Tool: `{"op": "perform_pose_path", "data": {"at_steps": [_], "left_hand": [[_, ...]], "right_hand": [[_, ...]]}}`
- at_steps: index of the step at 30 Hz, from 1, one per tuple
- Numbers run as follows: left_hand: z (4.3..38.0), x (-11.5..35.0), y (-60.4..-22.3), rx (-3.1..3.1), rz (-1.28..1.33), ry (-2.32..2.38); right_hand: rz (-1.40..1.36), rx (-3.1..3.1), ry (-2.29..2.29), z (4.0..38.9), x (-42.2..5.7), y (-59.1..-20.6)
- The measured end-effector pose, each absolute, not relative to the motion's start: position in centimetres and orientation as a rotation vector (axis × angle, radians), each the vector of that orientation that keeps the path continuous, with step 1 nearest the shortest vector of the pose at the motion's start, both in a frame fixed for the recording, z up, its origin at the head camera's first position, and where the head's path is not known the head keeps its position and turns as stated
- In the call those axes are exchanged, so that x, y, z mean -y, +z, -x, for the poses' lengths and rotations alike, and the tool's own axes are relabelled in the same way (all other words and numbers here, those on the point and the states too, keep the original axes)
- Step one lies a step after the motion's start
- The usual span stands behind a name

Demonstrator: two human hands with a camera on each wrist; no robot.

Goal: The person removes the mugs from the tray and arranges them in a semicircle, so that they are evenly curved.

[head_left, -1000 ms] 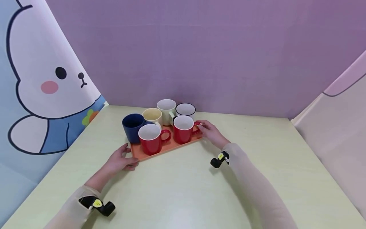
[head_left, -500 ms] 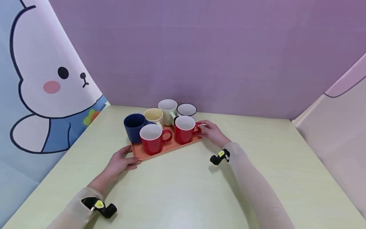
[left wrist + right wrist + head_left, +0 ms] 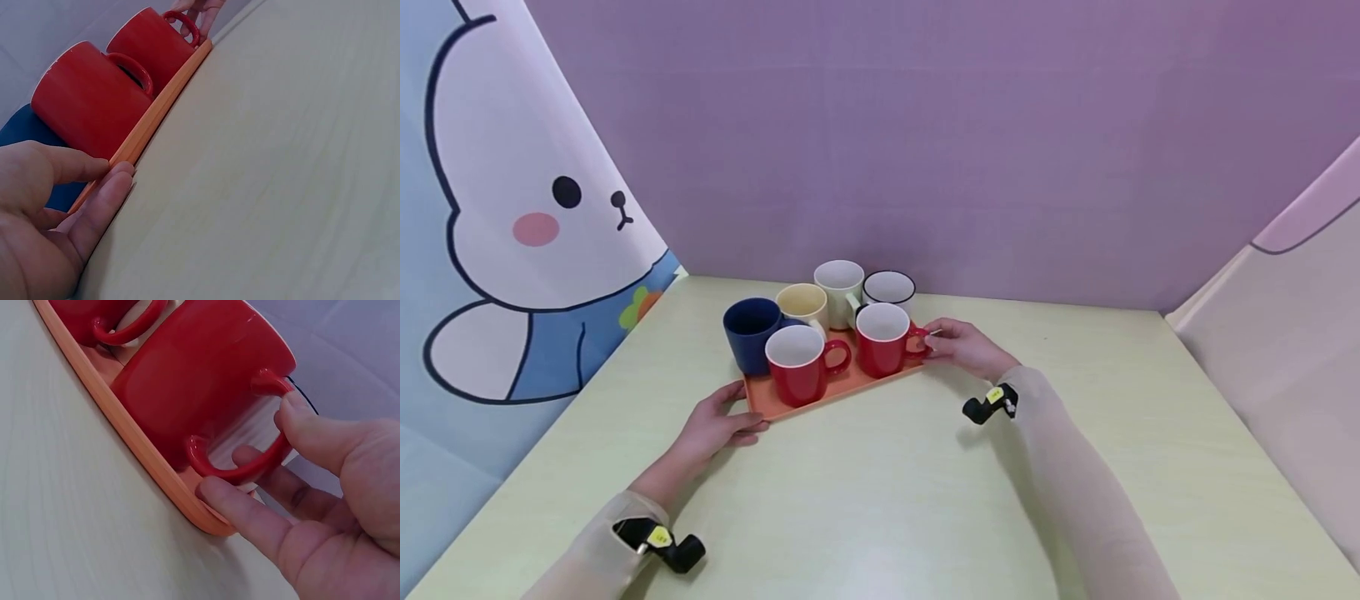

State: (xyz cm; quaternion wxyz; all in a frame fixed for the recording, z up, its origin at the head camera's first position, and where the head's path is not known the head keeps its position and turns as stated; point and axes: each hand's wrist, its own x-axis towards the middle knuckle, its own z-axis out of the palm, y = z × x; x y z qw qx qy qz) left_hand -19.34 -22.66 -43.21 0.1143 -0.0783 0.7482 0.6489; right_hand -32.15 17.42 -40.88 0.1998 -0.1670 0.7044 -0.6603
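Observation:
An orange tray (image 3: 850,386) bears several mugs. My left hand (image 3: 711,425) pinches the tray's near left corner, its thumb and fingers on either side of the rim in the left wrist view. A red mug (image 3: 796,367) stands close to that corner; a second red mug (image 3: 200,369) stands at the right end. With thumb and fingers around its red handle, my right hand (image 3: 331,494) holds this right mug, one fingertip near the tray's rim. Behind stand a dark blue mug (image 3: 748,337), a yellow mug (image 3: 802,302), a pale green mug (image 3: 837,287) and a dark-rimmed white mug (image 3: 887,287), partly hidden.
The pale wooden table (image 3: 880,508) extends in front of the tray and to both sides. A purple backdrop (image 3: 925,150) rises close behind the mugs. A cartoon-printed sheet (image 3: 512,333) hangs at the left.
My right hand has shifted slightly right, and the right red mug's handle has turned a little toward the front. My left hand has closed in on the tray corner and stays there.

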Motion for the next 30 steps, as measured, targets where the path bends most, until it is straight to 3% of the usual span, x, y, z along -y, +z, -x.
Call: {"op": "perform_pose_path", "data": {"at_steps": [13, 30], "left_hand": [[19.2, 22.8, -43.3, -2.215, 0.189, 1.870], [19.2, 22.6, -43.2, -2.236, 0.197, 1.872]], "right_hand": [[0.541, -2.123, -1.662, 31.5, -17.5, -40.3], [0.597, -2.062, -1.826, 30.2, -18.1, -40.3]]}}
